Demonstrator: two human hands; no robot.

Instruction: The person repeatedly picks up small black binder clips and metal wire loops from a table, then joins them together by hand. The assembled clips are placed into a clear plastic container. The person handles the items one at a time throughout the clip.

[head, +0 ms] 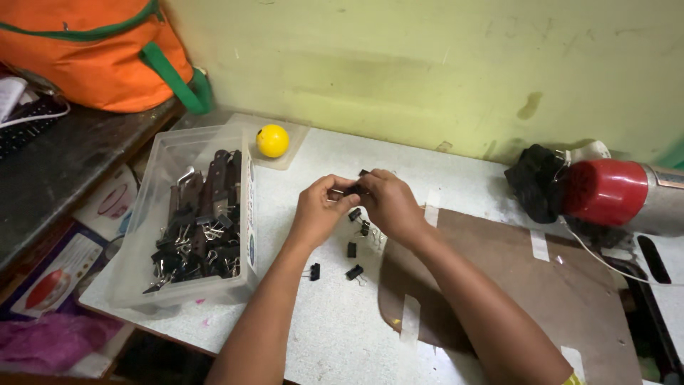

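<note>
Both my hands meet above the white tabletop (335, 321) and pinch one small black binder clip (354, 189) between their fingertips. My left hand (318, 210) grips it from the left, my right hand (388, 203) from the right. Several more black binder clips (354, 271) lie loose on the table just below my hands. To the left stands a clear plastic box (235, 285) filled with several black binder clips of different sizes.
A yellow ball (272, 140) rests on a clear lid behind the box. An orange bag with green straps (92, 50) sits on a dark shelf at top left. A red and silver device (613, 192) lies at right. A brown taped board (541, 299) covers the table's right part.
</note>
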